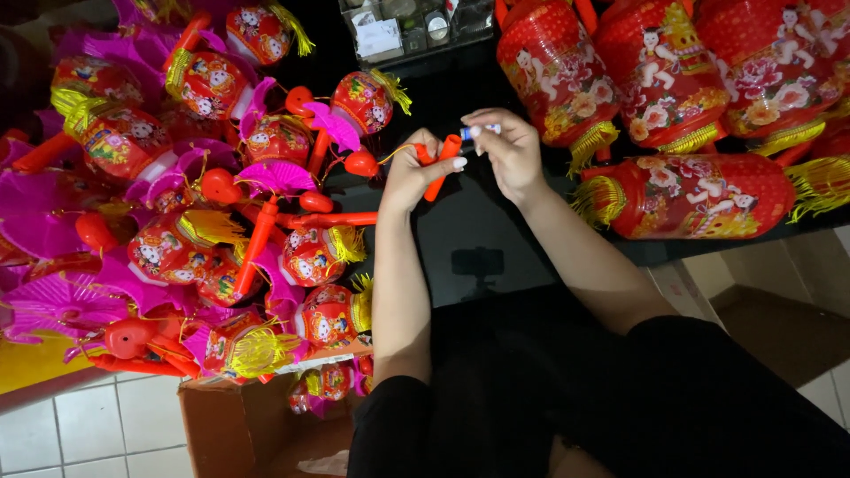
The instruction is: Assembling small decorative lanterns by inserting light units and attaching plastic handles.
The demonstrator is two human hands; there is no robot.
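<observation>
My left hand [414, 171] grips an orange plastic stick handle [442, 168], held upright and slightly tilted over a dark table [469, 221]. My right hand [508, 146] pinches a small blue and white battery [479, 132] right at the top end of the handle. A thin yellow string runs left from the handle toward a small red lantern ball [361, 163]. Both forearms reach up from my lap, which is covered in black cloth.
A heap of small red and magenta toy lanterns [212, 221] with orange sticks and yellow tassels fills the left side. Large red barrel lanterns [673, 115] crowd the right. A clear plastic box [403, 31] stands at the back, a cardboard box [239, 425] near my left knee.
</observation>
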